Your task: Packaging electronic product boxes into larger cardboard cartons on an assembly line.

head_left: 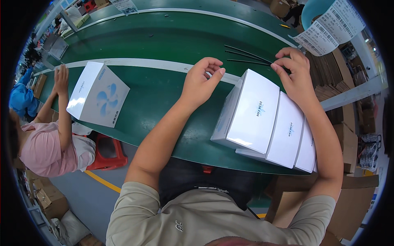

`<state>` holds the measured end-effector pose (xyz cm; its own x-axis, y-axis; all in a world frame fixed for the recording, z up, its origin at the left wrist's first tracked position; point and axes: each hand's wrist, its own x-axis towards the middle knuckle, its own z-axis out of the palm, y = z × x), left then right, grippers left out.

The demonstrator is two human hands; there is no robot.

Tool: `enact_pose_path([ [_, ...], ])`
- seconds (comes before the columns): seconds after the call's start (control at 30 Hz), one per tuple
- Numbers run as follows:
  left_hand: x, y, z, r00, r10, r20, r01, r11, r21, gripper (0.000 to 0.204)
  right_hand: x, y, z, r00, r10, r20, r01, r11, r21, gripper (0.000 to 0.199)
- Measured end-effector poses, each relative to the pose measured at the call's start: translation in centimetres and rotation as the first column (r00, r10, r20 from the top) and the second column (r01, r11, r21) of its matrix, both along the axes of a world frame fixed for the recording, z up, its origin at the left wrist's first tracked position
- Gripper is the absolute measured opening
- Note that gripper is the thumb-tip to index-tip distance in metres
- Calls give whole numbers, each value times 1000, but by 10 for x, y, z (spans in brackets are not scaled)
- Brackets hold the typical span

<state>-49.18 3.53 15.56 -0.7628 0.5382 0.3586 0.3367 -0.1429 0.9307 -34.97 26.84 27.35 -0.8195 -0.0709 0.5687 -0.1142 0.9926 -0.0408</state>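
My right hand (292,70) is above the far right end of the row of boxes, thumb and fingers closed at the ends of three thin black strips (248,54). The strips fan out to the left over the green belt; their exact kind is too small to tell. My left hand (203,81) hovers left of the nearest box, thumb apart from loosely curled fingers, with nothing visible in it. Between my forearms a white desk fan box (255,112) leans beside more white boxes (288,131), stacked along the table's right side.
Another white fan box (98,94) stands on the green table (152,106) at left, near a seated person in pink (47,147). Printed label sheets (328,33) hang at upper right by a metal post (353,90). Flat cardboard (332,74) and an opened carton (344,205) are at right.
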Motion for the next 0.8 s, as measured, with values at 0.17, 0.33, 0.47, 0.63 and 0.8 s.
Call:
enact_pose_path([
  [0.17, 4, 1, -1, 1000, -22, 6, 22, 1000, -21, 21, 1, 1, 3, 995, 26, 98, -19, 997, -71, 16],
  [0.33, 11, 4, 1, 999, -21, -41, 19, 998, -53, 20, 8, -7, 8, 971, -81, 223, 141, 953, -269, 19],
  [0.47, 17, 7, 1, 998, -15, -54, 13, 999, -45, 18, 15, -2, 6, 970, -77, 230, 127, 969, -211, 23],
  [0.63, 24, 8, 1, 997, -33, -65, 29, 998, -58, 17, 22, 3, 6, 970, -71, 231, 121, 970, -210, 26],
  [0.8, 28, 10, 1, 997, -43, -62, 40, 998, -43, 16, 26, 4, 4, 964, -76, 254, 150, 945, -289, 28],
])
